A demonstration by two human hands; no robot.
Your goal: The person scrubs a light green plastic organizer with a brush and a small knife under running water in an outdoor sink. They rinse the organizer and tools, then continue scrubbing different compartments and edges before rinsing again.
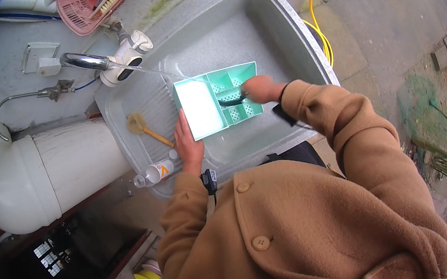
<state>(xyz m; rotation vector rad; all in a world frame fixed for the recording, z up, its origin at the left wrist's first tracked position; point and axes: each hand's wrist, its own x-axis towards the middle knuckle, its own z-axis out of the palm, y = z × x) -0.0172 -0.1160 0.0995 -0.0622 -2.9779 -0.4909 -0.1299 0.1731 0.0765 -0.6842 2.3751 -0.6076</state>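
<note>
Left hand (188, 144) clamped on the near-left edge of a mint-green plastic compartment tray (218, 100), tilted inside the grey stone sink (288, 33). Right hand (262, 89) closed around a dark brush (231, 102), pressed into a right-hand slotted compartment. Left of the tray: wooden-handled scrub brush (145, 127). Nearer, white bottle (157, 172) lying on the rim. Farther left, chrome tap (85, 60).

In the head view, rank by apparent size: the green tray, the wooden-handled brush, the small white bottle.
1. Green tray, steadied by the left hand, clearly largest.
2. Wooden-handled brush and small white bottle look about alike; I would not rank them.
</note>
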